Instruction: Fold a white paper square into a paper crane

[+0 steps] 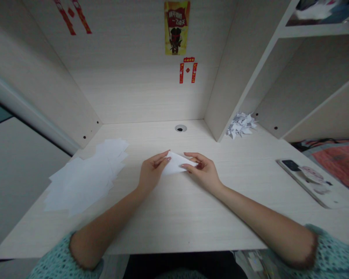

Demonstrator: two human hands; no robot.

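Note:
A small folded piece of white paper (pixel 176 163), roughly triangular, is held just over the middle of the desk. My left hand (pixel 151 169) pinches its left corner between thumb and fingers. At the right corner, my right hand (pixel 204 170) grips it with the thumb on top and the fingers behind. The folds on the far side of the paper are hidden. Left of my hands, a spread stack of white paper sheets (pixel 87 176) lies on the desk.
A pile of small white paper pieces (pixel 241 124) sits beside the upright divider (pixel 235 77). A phone (pixel 311 182) lies at the right, near a reddish cloth (pixel 340 159). The desk (pixel 168 217) has a round cable hole (pixel 180 128) at the back.

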